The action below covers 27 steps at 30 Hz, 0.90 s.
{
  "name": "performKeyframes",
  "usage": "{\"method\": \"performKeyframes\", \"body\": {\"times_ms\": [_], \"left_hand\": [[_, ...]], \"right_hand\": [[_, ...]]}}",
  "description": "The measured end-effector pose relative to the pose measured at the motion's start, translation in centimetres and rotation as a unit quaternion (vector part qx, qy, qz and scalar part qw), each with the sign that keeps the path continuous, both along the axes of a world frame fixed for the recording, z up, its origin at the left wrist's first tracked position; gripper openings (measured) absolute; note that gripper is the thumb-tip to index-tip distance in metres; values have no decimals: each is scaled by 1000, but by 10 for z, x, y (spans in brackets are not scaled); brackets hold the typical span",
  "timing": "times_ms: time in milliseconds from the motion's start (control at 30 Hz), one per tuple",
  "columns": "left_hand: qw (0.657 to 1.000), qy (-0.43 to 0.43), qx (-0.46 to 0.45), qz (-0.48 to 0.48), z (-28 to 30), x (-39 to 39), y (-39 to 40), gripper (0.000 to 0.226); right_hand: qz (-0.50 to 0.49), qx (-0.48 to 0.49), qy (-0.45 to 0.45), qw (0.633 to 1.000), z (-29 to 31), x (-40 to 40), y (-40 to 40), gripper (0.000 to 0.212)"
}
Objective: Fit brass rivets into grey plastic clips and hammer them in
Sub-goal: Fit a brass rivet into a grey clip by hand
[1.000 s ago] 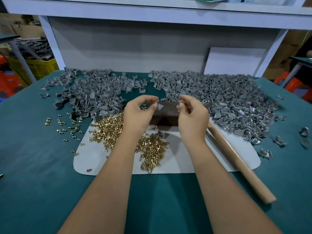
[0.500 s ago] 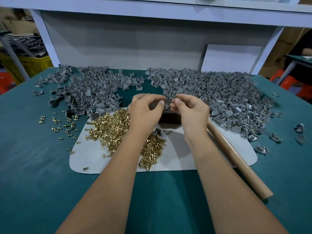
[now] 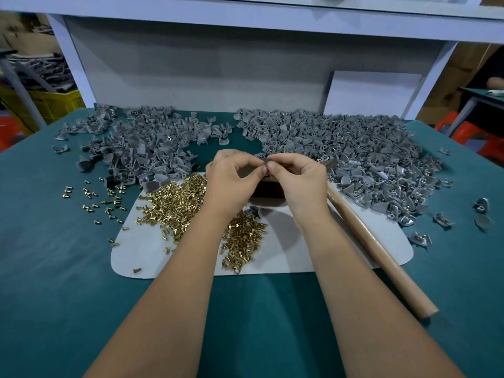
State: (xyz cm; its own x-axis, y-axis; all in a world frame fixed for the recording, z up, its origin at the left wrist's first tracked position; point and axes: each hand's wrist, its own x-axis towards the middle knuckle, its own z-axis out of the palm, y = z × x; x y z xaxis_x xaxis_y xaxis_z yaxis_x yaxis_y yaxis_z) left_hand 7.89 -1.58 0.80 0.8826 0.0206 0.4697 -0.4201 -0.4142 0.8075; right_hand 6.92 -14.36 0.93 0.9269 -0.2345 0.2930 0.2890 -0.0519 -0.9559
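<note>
My left hand (image 3: 230,181) and my right hand (image 3: 296,184) meet fingertip to fingertip above a dark block (image 3: 268,190). Together they pinch one small grey plastic clip (image 3: 264,159); whether a rivet sits in it is hidden by the fingers. A heap of brass rivets (image 3: 177,205) lies on the pale mat (image 3: 286,257) under my left wrist. Piles of grey clips spread at the back left (image 3: 141,151) and back right (image 3: 362,156). The hammer's wooden handle (image 3: 376,249) lies to the right of my right forearm.
Loose rivets (image 3: 95,197) are scattered on the green tabletop (image 3: 54,268) left of the mat. A few stray clips (image 3: 441,219) lie at the right. A white shelf frame (image 3: 245,20) and grey back panel close off the far side.
My hands have drawn together from a small gap until the fingertips touch, both now pinching the clip. They sit slightly higher over the block.
</note>
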Motion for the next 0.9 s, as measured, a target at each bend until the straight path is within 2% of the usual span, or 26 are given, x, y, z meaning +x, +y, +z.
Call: {"method": "performKeyframes", "body": {"times_ms": [133,267,400,533,633,767,900], "left_hand": [[999,15,-20,31,0,3,3,19],[987,37,-9,159,-1,6,9,13],[980,36,37,193,-5,5,14,8],[991,30,40,123,-5,5,2,12],[989,32,108,93,-8,6,-5,22],[989,43,118,82,-11,10,-6,9],[989,54,113,78,-11,12,-5,11]], "right_hand": [[-19,-18,-7,1000,0,0,0,22],[-145,-64,-18,987,-3,5,-6,18],[-222,-108,-6,969,-7,6,-12,12],[-202,-120,-6,972,-8,7,-11,17],[-172,-131,-16,976,-10,8,-8,16],[-133,-156,-32,978,-10,10,-5,15],[-116,-151,-33,981,-11,12,-5,14]]}}
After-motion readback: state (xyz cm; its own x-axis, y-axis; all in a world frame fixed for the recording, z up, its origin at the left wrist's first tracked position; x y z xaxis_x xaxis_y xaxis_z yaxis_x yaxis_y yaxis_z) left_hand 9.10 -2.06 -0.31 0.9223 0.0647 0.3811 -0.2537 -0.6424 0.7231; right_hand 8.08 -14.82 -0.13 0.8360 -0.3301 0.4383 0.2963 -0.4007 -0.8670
